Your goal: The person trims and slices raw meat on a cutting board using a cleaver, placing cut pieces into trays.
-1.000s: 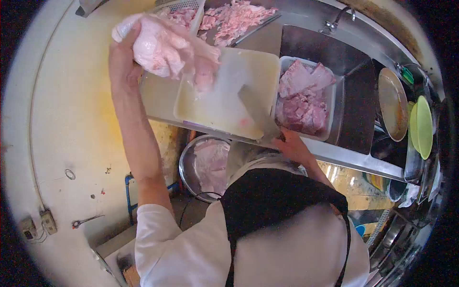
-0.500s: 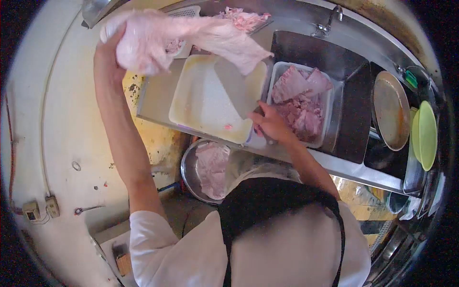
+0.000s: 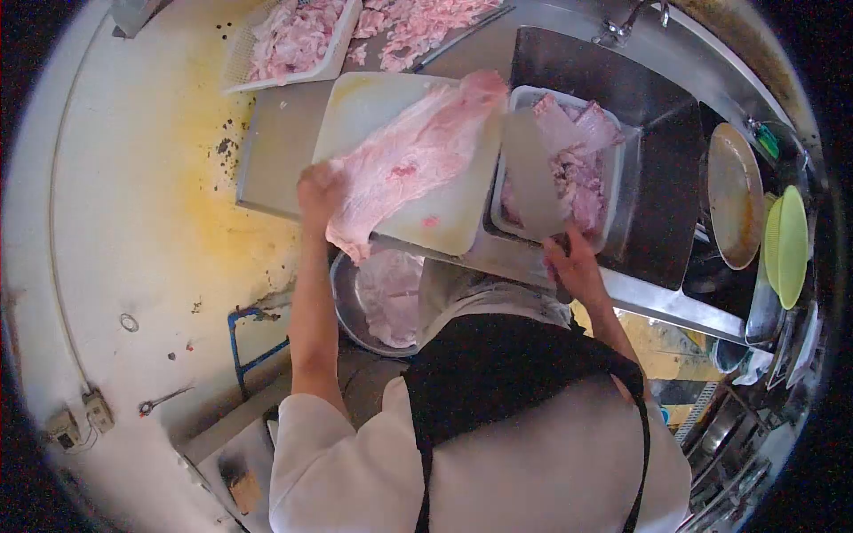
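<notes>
A long slab of pale pink raw meat lies slantwise across the white cutting board. My left hand is closed on its left end, at the board's near left edge. In my right hand is a cleaver, gripped by its handle. Its broad blade hangs over the left part of a white tub that holds cut meat pieces. A small red scrap sits on the board below the slab.
A white perforated basket of meat trimmings stands behind the board, with more trimmings beside it. Below the counter edge is a metal bowl holding meat. The sink, a faucet and a pan are on the right.
My left hand has brought the meat down from the raised upper left onto the board. The cleaver has moved right, from above the board to over the tub.
</notes>
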The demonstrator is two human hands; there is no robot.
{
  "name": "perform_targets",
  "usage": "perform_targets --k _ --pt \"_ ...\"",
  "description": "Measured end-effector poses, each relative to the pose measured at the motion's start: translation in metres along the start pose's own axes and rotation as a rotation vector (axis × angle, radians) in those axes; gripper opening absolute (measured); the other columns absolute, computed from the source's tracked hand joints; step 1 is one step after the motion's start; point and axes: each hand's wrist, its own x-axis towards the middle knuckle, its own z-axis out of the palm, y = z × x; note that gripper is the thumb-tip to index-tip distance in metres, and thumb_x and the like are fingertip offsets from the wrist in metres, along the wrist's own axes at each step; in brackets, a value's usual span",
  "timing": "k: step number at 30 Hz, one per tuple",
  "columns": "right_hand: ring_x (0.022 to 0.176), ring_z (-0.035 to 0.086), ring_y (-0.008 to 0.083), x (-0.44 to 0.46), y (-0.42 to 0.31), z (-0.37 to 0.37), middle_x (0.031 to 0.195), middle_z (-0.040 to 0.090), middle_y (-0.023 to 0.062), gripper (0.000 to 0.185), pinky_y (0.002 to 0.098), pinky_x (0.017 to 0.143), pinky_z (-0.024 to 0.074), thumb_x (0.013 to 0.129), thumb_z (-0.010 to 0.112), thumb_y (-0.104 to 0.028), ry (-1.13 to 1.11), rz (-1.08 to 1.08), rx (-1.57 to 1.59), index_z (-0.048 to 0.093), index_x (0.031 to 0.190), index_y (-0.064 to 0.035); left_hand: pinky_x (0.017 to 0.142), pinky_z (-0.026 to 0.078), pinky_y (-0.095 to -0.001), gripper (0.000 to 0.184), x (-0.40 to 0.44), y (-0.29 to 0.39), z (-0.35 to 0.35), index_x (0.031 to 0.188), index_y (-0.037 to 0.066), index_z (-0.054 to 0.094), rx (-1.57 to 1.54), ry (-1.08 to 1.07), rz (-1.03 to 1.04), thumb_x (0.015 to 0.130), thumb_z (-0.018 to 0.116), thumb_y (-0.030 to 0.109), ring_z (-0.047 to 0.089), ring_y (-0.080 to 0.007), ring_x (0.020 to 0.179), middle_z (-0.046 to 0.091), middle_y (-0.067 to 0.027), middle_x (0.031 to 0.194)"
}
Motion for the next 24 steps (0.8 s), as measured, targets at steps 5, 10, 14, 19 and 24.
perform_targets --k 5,10,14,19,24 --pt "0.070 0.065 0.0320 0.020 -0.012 0.063 0.081 0.066 0.0157 0.033 0.0427 0.065 0.0488 0.093 0.061 -0.024 0.168 -0.524 -0.310 0.052 0.114 0.0004 0.081 0.048 -0.0489 0.038 0.045 0.029 0.053 0.108 0.006 0.063 0.238 -0.068 0.302 0.076 0.074 0.021 0.060 -0.0401 0.088 0.065 -0.0170 0.088" --pt "0.082 0.063 0.0465 0.033 -0.040 0.102 0.085 0.065 0.0249 0.036 0.0527 0.074 0.0479 0.092 0.059 -0.024 0.026 -0.231 -0.352 0.049 0.117 0.0000 0.082 0.047 -0.0501 0.046 0.047 0.036 0.074 0.111 0.007 0.061 0.199 -0.243 -0.022 0.073 0.076 0.029 0.063 -0.0391 0.092 0.067 -0.0165 0.090" --pt "0.077 0.064 0.0478 0.066 -0.062 0.124 0.084 0.065 0.0258 0.043 0.0576 0.069 0.0498 0.094 0.052 -0.026 -0.041 -0.086 -0.612 0.042 0.124 0.0035 0.080 0.048 -0.0490 0.044 0.050 0.039 0.082 0.109 0.009 0.061 0.230 -0.378 -0.092 0.074 0.075 0.031 0.065 -0.0378 0.092 0.068 -0.0164 0.093" --pt "0.081 0.065 0.0477 0.158 -0.080 0.163 0.086 0.065 0.0283 0.032 0.0581 0.072 0.0509 0.090 0.054 -0.017 0.203 -0.511 -0.701 0.047 0.111 0.0060 0.076 0.049 -0.0495 0.030 0.046 0.024 0.091 0.101 0.010 0.061 0.126 -0.402 0.053 0.081 0.068 0.029 0.064 -0.0400 0.089 0.067 -0.0151 0.090" --pt "0.081 0.063 0.0482 0.214 -0.117 0.179 0.085 0.064 0.0275 0.036 0.0577 0.070 0.0482 0.093 0.054 -0.020 0.054 -0.311 -0.699 0.042 0.118 0.0034 0.081 0.049 -0.0492 0.032 0.047 0.017 0.085 0.108 0.007 0.063 0.001 -0.383 0.009 0.085 0.065 0.030 0.062 -0.0401 0.097 0.067 -0.0171 0.101"
